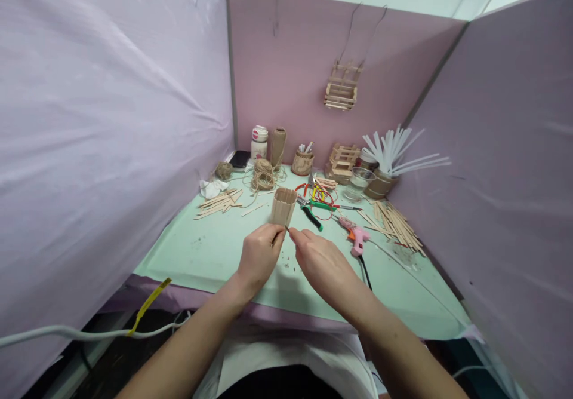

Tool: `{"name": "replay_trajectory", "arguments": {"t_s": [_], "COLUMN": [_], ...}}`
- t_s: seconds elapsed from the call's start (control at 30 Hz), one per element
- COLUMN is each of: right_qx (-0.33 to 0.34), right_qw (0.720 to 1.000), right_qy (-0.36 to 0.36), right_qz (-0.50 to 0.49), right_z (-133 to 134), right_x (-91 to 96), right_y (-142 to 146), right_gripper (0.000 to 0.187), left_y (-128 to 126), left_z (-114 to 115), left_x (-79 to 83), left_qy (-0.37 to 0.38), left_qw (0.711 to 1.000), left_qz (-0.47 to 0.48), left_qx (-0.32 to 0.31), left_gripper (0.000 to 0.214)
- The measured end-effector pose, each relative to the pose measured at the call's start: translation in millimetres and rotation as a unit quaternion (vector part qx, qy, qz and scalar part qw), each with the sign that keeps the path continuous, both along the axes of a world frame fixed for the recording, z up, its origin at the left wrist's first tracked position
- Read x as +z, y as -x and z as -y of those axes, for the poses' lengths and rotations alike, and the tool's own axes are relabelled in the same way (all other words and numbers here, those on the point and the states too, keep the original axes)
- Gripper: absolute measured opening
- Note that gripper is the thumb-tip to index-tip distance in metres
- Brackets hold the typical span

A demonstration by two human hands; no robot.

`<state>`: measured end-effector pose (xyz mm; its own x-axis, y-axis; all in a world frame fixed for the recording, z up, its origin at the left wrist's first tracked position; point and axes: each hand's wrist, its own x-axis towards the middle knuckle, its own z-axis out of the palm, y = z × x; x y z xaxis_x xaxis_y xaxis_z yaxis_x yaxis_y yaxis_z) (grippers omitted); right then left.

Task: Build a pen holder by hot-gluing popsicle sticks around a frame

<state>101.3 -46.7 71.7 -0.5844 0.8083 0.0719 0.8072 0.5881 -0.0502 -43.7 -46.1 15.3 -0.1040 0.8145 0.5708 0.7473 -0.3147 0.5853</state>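
Both my hands meet low over the front middle of the table, fingertips almost touching. My left hand [262,252] is closed in a pinch. My right hand [320,258] pinches from the other side, its fingers also closed. A small dark sliver [287,228] shows between the fingertips; its kind is too small to make out. Just beyond them stands an upright cup of craft sticks [282,209], its lower part partly behind my left hand. Dark crumbs [289,260] lie on the table below my hands.
Pliers with green-black handles [312,218] and a pink glue gun [357,235] lie to the right. Loose craft sticks [398,226] spread farther right, more sticks [217,203] left. Behind stand twine [263,175], a white bottle [259,143] and a pot of glue sticks [380,183].
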Motion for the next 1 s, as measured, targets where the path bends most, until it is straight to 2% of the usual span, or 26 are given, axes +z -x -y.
{"name": "replay_trajectory", "arguments": {"t_s": [0.27,0.43,0.57,0.73,1.0], "right_qx": [0.025,0.041,0.039,0.038,0.048], "right_qw": [0.999,0.999,0.999,0.999,0.998], "right_qy": [0.001,-0.012,-0.007,-0.005,-0.008], "right_qz": [-0.020,-0.013,-0.004,0.010,0.040], "right_z": [-11.7,-14.8,-15.5,-17.1,-13.4], "right_x": [-0.8,-0.4,1.1,1.7,11.7], "right_y": [-2.8,-2.5,-1.5,-0.7,1.6], "right_gripper": [0.031,0.029,0.031,0.030,0.032], "left_y": [18.0,38.6,46.7,46.1,43.6], "left_z": [-7.1,-28.6,-44.4,-50.0,-48.7], "left_x": [5.6,13.8,10.6,4.5,3.8], "left_qy": [0.042,0.028,0.059,0.083,0.052], "left_qw": [0.996,0.987,0.976,0.965,0.966], "left_qz": [0.071,0.071,0.084,0.118,0.132], "left_qx": [-0.032,-0.138,-0.195,-0.220,-0.218], "left_gripper": [0.017,0.017,0.012,0.011,0.012]}}
